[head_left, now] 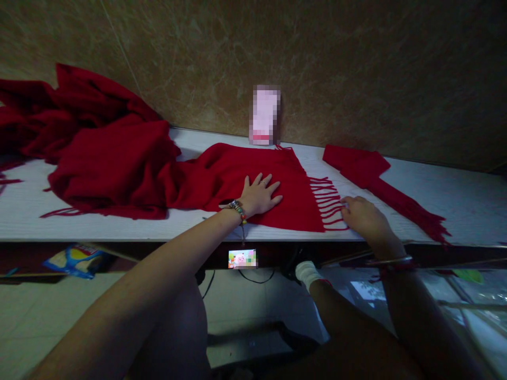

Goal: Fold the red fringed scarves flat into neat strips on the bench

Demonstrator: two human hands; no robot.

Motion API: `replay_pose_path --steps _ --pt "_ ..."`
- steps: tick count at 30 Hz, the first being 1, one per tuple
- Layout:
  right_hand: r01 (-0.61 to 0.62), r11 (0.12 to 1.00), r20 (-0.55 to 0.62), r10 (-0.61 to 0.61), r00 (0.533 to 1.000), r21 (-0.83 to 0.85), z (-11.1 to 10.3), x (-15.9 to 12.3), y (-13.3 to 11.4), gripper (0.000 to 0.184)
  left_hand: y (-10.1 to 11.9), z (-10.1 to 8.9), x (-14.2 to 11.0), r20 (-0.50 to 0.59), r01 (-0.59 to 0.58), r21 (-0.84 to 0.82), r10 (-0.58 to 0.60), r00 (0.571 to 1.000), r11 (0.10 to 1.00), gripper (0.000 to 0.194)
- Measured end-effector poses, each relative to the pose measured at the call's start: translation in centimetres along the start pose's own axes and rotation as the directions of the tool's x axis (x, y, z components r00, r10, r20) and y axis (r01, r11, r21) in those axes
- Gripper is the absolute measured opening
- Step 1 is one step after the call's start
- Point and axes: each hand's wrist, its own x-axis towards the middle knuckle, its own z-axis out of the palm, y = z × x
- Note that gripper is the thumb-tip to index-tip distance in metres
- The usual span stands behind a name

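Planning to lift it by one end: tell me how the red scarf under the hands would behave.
Probably floppy: the red scarf lies flat under the left hand and bunches leftward. Its fringe, by the right hand, would likely dangle and tangle. Seems unlikely to slide.

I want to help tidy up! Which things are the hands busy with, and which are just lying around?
In use:
- flat red woollen scarf with fringe, left hand pressing on it
- its red fringe strands, touched by the right hand

Lying about:
- heaped red scarves
- narrow folded red scarf
- white wooden table
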Motion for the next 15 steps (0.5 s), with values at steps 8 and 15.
replay_pose_path --steps 8,15 --pt "0.490 0.845 -0.204 -0.452 0.868 0.213 0.9 -0.9 -5.7 0.047 0.1 -0.9 -1.1 -0.015 -0.011 0.026 0.012 1.000 1.000 0.058" --pt "0.500 0.843 -0.044 -0.502 0.864 0.196 3.2 -0.5 -5.3 0.050 -1.8 -0.9 -2.3 0.178 0.003 0.005 -0.004 0.984 1.000 0.058"
